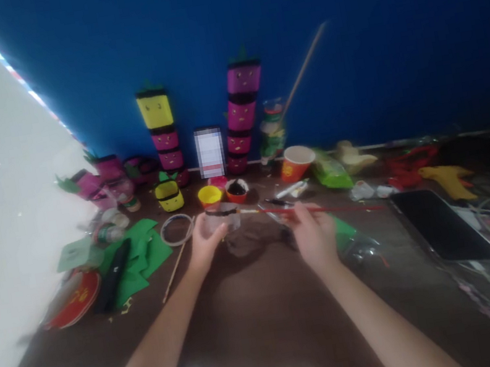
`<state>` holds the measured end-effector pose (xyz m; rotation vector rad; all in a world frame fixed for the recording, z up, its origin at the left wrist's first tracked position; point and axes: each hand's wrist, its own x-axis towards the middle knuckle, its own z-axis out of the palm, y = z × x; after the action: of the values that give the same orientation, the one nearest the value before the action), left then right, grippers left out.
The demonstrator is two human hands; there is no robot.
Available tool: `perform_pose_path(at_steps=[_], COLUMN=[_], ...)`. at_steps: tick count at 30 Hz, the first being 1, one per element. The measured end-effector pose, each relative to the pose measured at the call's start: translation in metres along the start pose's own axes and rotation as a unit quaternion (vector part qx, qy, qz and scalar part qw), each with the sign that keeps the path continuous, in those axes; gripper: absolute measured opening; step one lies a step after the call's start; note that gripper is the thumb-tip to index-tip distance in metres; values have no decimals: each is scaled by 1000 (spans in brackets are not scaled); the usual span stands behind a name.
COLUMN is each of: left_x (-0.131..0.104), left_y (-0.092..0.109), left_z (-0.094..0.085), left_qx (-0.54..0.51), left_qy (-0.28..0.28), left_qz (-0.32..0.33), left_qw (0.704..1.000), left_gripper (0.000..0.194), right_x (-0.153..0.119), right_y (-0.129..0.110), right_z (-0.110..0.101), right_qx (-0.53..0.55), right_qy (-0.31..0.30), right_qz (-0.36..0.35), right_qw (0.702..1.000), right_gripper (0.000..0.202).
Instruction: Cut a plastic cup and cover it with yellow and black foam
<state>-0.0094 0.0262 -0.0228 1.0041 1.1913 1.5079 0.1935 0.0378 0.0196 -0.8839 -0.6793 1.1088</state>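
Note:
My left hand (pixel 204 245) grips a small clear plastic cup (pixel 229 221) with a black band along its upper edge. In my right hand (pixel 316 239) is a thin red paintbrush (pixel 273 211), pinched between the fingers and held nearly level. Its bristle end points left and is at or very close to the black band; blur hides whether they touch. Just behind the cup stand a small container of yellow paint (pixel 210 196) and a small container of black paint (pixel 237 190). A painted yellow cup (pixel 169 196) with a black rim and green leaves stands to the left.
Stacks of painted magenta cups (pixel 241 113) lean near the blue wall beside a phone (pixel 210 153). Green sheets (pixel 144 256), a roll of tape (pixel 176 230) and a wooden stick (pixel 175 273) lie left. At right are a paper cup (pixel 296 162), glue gun (pixel 448 179) and tablet (pixel 444 225).

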Motion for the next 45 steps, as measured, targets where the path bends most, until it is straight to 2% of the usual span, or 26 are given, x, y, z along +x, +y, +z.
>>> perform_pose_path(at_steps=[7, 14, 20, 24, 31, 39, 45], left_x=[1, 1, 1, 2, 1, -2, -1], left_y=[-1, 0, -4, -6, -1, 6, 6], left_z=[-1, 0, -1, -3, -1, 0, 0], left_qx=[10, 10, -1, -8, -45, -31, -39], left_qy=[11, 11, 9, 18, -25, -42, -49], left_qz=[-4, -1, -8, -16, -32, -37, -27], left_qw=[1000, 1000, 1000, 1000, 998, 998, 998], left_gripper=[48, 47, 50, 53, 51, 47, 44], right_x=[-4, -3, 1, 7, 13, 9, 12], right_y=[0, 2, -5, -11, -10, -9, -10], right_z=[3, 3, 2, -8, -21, -19, -20], right_qx=[6, -1, 11, -60, -177, -180, -179], right_qy=[-20, -11, -9, -34, -55, -83, -42], right_qz=[5, 5, -11, -61, -120, -116, -111], right_qw=[1000, 1000, 1000, 996, 975, 973, 977], right_gripper=[28, 29, 30, 31, 30, 29, 31])
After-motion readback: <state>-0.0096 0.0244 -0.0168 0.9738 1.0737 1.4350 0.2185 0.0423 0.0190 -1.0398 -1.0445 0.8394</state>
